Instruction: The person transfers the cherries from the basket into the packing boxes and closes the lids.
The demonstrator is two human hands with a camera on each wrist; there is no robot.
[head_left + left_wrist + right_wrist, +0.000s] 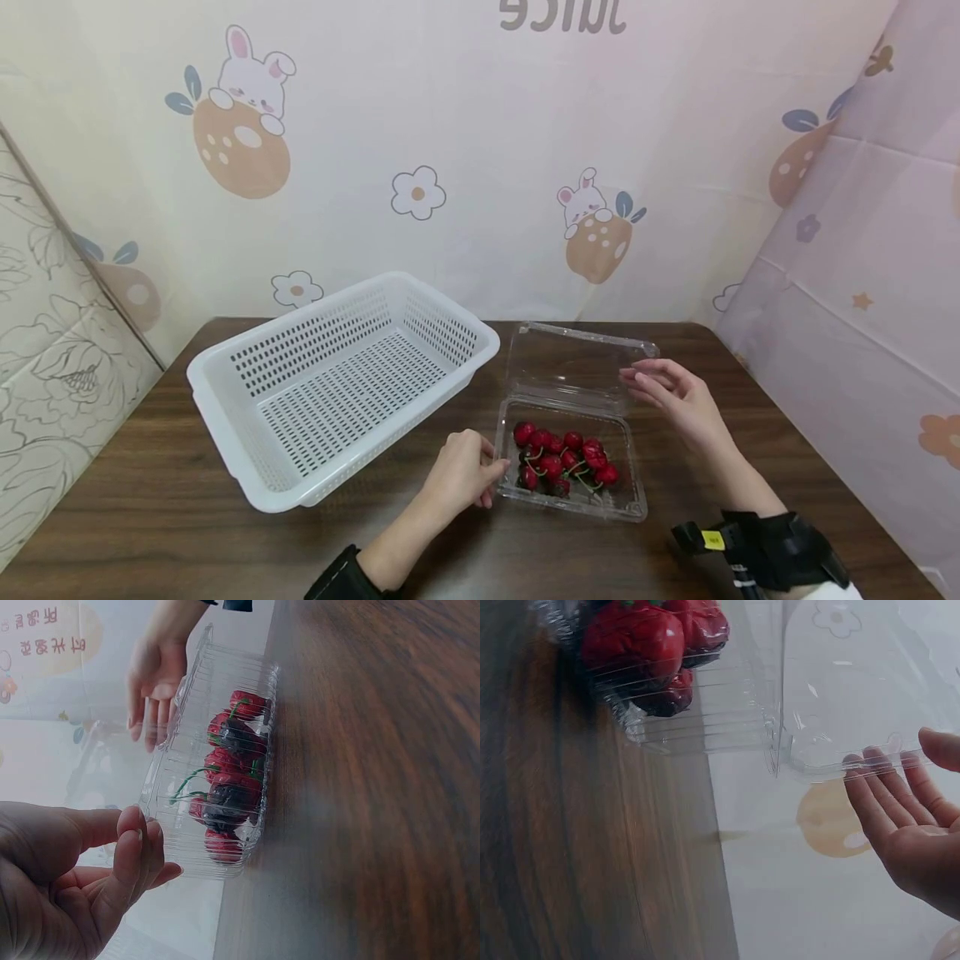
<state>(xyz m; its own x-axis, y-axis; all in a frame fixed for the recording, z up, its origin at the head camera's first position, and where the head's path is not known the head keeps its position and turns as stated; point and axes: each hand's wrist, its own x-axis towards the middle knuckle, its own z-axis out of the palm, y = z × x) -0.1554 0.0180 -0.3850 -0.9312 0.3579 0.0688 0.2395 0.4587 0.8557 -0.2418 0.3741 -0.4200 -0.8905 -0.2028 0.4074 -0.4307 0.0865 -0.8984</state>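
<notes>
Nearest, the left hand [463, 473] rests its loosely curled grip against the front left corner of the clear clamshell box [570, 500], holding nothing. The box sits on the table [150, 517] just right of the white basket [337, 383]. Its thin plastic looks light, flexible and slippery, so steadying it by the stiffer rim seems wise. The cherries [564, 462] inside bruise easily; their stems offer a gentler hold. Farther back, the right hand [671, 400], fingers straight and apart, touches the upright lid [570, 367].

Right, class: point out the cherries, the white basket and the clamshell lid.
cherries [564, 463], head view, middle of the red pile
basket [225, 385], head view, near-left wall
lid [577, 367], head view, clear raised panel
</notes>
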